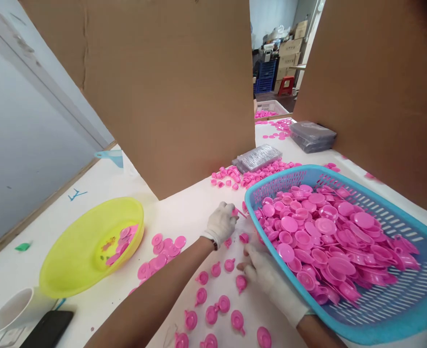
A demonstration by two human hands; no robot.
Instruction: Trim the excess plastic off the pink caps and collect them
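My left hand (pixel 221 224), in a white glove, has its fingers closed on a small pink plastic piece (pixel 239 212) beside the basket's near rim. The piece's shape is partly hidden. Lower down, my right hand (pixel 267 273), also gloved, reaches in along the side of the blue basket (pixel 387 333) with its fingers apart. A tiny pink cup (pixel 244 238) lies just beyond its fingertips. Pink toy teapots (pixel 211 315) are spread over the white table below both hands. The basket holds a heap of pink toy plates and cups (pixel 325 226).
A yellow basin (pixel 90 246) with pink discs stands left, near a white cup (pixel 13 309) and a black phone (pixel 50 331). Loose pink discs (pixel 166 249) lie beside it. Brown cardboard panels (pixel 173 96) rise behind. Clear-wrapped packs (pixel 258 157) lie by small pink cups (pixel 231 174).
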